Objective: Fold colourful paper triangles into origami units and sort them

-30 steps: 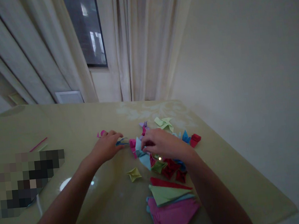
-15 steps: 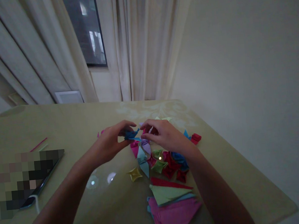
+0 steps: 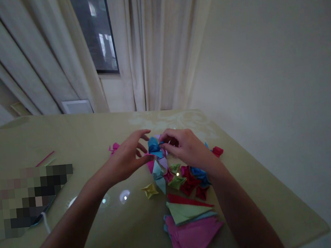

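A blue folded-paper origami piece (image 3: 154, 146) is held above the heap of coloured paper pieces. My right hand (image 3: 182, 143) pinches its right tip between thumb and fingers. Beside it on the left, my left hand (image 3: 127, 155) has its fingers apart, the thumb pointing toward the piece's lower edge; whether the thumb touches it I cannot tell. Just below lie a light blue folded piece (image 3: 158, 174), a lilac one (image 3: 162, 163), green ones (image 3: 177, 182), dark red ones (image 3: 190, 185) and a yellow star-shaped one (image 3: 149, 191).
Folded paper triangles, the top one pink (image 3: 192, 235) and another pale green (image 3: 187, 211), lie near the table's front. A pink piece (image 3: 115, 147) sits left of my hand, a red one (image 3: 217, 151) to the right. A blurred-out dark device with a white cable (image 3: 46, 223) is at left.
My left hand has let go of the blue origami piece and moved slightly left, its fingers spreading. The piece has turned, showing more of its face, and stays in my right hand.
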A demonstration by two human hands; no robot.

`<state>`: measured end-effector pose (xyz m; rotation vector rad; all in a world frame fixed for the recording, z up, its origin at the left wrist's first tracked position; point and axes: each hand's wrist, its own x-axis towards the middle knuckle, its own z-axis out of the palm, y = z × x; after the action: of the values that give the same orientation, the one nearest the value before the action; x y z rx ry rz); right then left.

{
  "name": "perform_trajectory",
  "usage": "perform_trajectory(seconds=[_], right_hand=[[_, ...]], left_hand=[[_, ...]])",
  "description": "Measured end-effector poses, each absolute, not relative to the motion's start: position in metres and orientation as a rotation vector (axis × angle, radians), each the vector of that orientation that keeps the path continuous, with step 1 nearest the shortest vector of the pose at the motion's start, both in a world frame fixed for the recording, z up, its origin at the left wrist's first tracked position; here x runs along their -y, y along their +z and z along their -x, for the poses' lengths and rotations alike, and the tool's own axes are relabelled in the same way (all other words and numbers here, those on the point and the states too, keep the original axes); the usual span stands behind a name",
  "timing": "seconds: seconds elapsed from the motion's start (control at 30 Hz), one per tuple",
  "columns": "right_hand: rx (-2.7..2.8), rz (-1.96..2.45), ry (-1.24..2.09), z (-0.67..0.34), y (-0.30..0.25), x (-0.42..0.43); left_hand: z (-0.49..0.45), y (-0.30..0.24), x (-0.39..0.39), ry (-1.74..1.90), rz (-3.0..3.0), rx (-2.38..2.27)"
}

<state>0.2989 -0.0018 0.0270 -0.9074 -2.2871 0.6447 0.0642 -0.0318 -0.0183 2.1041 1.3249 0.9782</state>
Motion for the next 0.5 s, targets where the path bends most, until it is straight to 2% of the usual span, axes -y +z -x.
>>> perform_trajectory(seconds=[0.17, 0.27, 0.37, 0.5], right_hand=[[2.363, 1.078, 0.472, -0.32, 0.038, 0.0], [2.389, 1.111, 0.428, -0.326, 0.04, -0.001], [2.444, 1.155, 0.411, -0.325, 0.038, -0.003], [2.572, 1.299, 0.364, -0.324, 0.027, -0.012]], left_hand=[[-0.081, -0.047, 0.034, 0.334, -2.345, -1.432], [-0.088, -0.062, 0.03, 0.141, -2.39, -1.527], [-0.086, -0.077, 0.02, 0.212, -2.411, -1.68], [-0.081, -0.092, 0.005, 0.559, -2.272, -1.672]])
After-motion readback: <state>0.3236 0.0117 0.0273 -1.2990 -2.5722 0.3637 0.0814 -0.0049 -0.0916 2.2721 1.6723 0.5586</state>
